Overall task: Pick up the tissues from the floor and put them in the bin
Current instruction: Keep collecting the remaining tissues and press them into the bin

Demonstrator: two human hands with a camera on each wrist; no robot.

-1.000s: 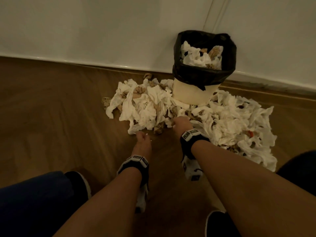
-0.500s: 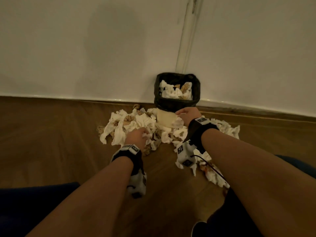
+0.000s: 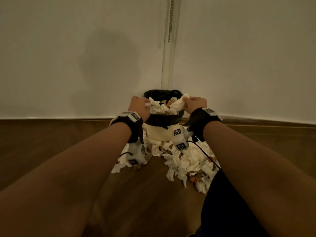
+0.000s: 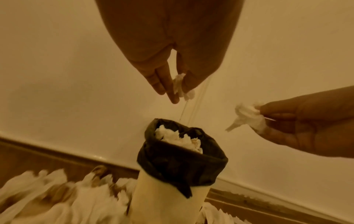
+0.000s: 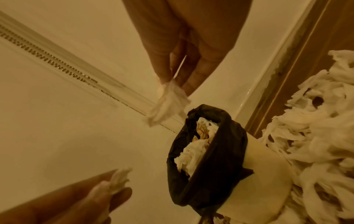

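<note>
A cream bin (image 3: 158,133) with a black liner (image 3: 164,118) stands against the white wall, heaped with white tissues. My left hand (image 3: 139,106) is raised over its left rim and pinches a small white tissue (image 4: 180,84) between thumb and fingers. Over the right rim, my right hand (image 3: 195,104) pinches a crumpled tissue (image 5: 166,104). In the left wrist view the bin (image 4: 168,197) sits just below both hands. A pile of white tissues (image 3: 188,161) lies on the wooden floor around the bin's base.
The wall and its skirting board (image 3: 68,118) run right behind the bin. A vertical pipe or trim (image 3: 168,48) rises above it. Bare wooden floor (image 3: 51,142) stretches to the left. My dark-clothed knee (image 3: 230,202) is at lower right.
Both hands have lifted from the pile on the floor up to the bin's rim, each carrying a tissue. The head view has tilted up toward the wall.
</note>
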